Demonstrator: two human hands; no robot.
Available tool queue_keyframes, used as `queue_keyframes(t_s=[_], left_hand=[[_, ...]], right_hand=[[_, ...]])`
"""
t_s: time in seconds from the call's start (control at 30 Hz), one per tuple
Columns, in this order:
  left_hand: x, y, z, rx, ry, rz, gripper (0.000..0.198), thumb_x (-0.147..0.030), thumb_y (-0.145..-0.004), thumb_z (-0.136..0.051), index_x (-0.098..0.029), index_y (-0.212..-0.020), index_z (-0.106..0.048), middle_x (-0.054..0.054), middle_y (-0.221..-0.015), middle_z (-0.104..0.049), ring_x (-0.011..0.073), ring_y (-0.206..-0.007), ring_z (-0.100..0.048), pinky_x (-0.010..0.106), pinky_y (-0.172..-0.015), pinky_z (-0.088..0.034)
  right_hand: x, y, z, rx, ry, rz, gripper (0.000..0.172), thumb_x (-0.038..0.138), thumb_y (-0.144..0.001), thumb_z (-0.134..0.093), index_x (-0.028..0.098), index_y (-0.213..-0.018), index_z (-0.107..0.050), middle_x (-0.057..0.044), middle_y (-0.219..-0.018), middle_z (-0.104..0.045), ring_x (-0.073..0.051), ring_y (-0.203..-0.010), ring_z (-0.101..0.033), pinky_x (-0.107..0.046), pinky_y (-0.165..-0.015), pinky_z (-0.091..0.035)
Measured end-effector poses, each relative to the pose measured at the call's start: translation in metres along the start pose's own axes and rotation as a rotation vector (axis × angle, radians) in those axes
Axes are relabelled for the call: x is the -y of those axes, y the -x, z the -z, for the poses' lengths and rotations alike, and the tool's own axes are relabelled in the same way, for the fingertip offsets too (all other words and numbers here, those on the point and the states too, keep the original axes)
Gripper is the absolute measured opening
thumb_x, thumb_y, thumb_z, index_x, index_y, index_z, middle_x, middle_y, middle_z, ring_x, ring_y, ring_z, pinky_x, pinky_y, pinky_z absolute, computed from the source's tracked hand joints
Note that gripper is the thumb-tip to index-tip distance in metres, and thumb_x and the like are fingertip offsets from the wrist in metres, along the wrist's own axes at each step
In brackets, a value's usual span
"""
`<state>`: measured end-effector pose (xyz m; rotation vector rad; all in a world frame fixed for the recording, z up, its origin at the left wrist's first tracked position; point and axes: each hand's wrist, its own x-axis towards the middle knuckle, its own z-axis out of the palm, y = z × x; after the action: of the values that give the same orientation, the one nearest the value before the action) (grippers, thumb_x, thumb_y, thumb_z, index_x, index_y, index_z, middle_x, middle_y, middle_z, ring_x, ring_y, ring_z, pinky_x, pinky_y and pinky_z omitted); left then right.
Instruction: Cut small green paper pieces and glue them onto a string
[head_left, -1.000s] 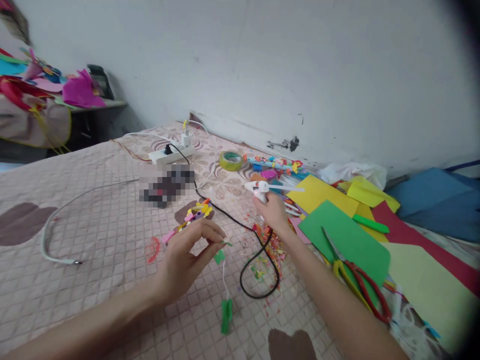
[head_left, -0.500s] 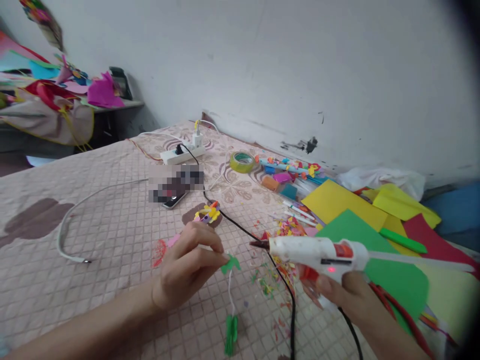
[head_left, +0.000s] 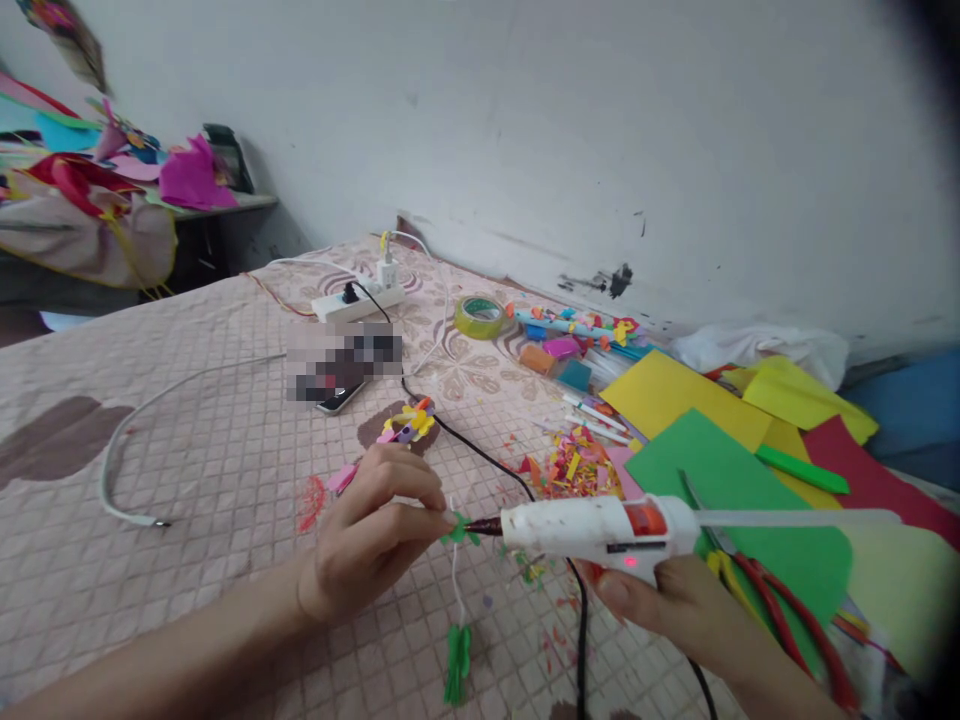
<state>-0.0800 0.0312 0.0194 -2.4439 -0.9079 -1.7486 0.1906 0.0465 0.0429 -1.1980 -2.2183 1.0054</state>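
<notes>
Between the fingertips of my left hand (head_left: 386, 535) is a small green paper flower (head_left: 459, 530). A white string (head_left: 456, 580) hangs from it down to a green fringed paper tassel (head_left: 457, 665). My right hand (head_left: 660, 600) is wrapped round the handle of a white hot glue gun (head_left: 577, 528), which has a small red light lit. The gun's dark nozzle (head_left: 484, 526) points left and appears to touch the green flower. A clear glue stick (head_left: 795, 517) sticks out of its back end.
Red-handled scissors (head_left: 795, 610) lie on green paper (head_left: 697, 450) at the right. Paper scraps (head_left: 577, 465), a tape roll (head_left: 480, 317), a power strip (head_left: 360, 302) and a phone (head_left: 341, 395) sit farther back. A black cord (head_left: 581, 640) crosses the patterned cloth.
My right hand has brought the glue gun left, so its nozzle now meets the green flower. My left hand stays nearly in place. The scissors show more fully now.
</notes>
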Motion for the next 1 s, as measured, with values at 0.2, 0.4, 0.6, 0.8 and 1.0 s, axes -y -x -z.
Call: queue_keyframes(t_s=[0.2,0.4,0.6,0.8,1.0], left_hand=[[-0.0003,0.0015,0.0001,0.003,0.016,0.004,0.007,-0.014,-0.085,-0.056,-0.019,-0.084,-0.061,0.002,-0.074,-0.059,0.0155,-0.072,-0.057,0.034,-0.063,-0.052],[0.0000,0.0034,-0.0004,-0.003,0.011,0.020,0.007,-0.014,-0.084,-0.056,-0.021,-0.084,-0.060,0.001,-0.074,-0.059,0.0152,-0.072,-0.057,0.034,-0.063,-0.052],[-0.0008,0.0019,-0.0008,0.001,0.010,0.014,0.007,-0.014,-0.084,-0.056,-0.019,-0.083,-0.061,0.002,-0.074,-0.059,0.0155,-0.072,-0.056,0.033,-0.063,-0.051],[-0.0009,0.0028,-0.0006,0.001,0.014,-0.001,0.007,-0.013,-0.084,-0.056,-0.019,-0.082,-0.061,0.002,-0.074,-0.059,0.0152,-0.072,-0.057,0.033,-0.063,-0.052],[-0.0008,0.0025,0.0003,0.009,0.006,0.026,0.007,-0.015,-0.084,-0.057,-0.021,-0.082,-0.060,0.001,-0.074,-0.059,0.0151,-0.072,-0.057,0.033,-0.063,-0.051]], right_hand=[[0.0021,-0.0020,0.0004,0.035,-0.016,0.011,0.031,0.050,-0.078,-0.055,0.023,-0.070,-0.067,-0.001,-0.051,-0.060,-0.019,-0.051,-0.059,-0.028,-0.053,-0.053],[-0.0011,0.0012,0.0014,-0.021,0.045,0.023,0.032,0.051,-0.077,-0.055,0.024,-0.064,-0.065,-0.001,-0.048,-0.059,-0.018,-0.045,-0.056,-0.026,-0.046,-0.050],[-0.0005,0.0025,0.0015,0.016,0.091,0.012,0.036,0.053,-0.080,-0.051,0.023,-0.076,-0.069,-0.004,-0.062,-0.067,-0.022,-0.058,-0.064,-0.030,-0.056,-0.054],[0.0010,0.0016,0.0014,0.023,0.086,0.030,0.033,0.051,-0.080,-0.053,0.025,-0.084,-0.072,-0.004,-0.067,-0.070,-0.023,-0.063,-0.066,-0.031,-0.061,-0.055],[-0.0077,0.0040,0.0046,0.011,0.061,0.015,0.030,0.048,-0.080,-0.055,0.025,-0.084,-0.073,-0.005,-0.065,-0.069,-0.025,-0.070,-0.066,-0.034,-0.067,-0.055]])
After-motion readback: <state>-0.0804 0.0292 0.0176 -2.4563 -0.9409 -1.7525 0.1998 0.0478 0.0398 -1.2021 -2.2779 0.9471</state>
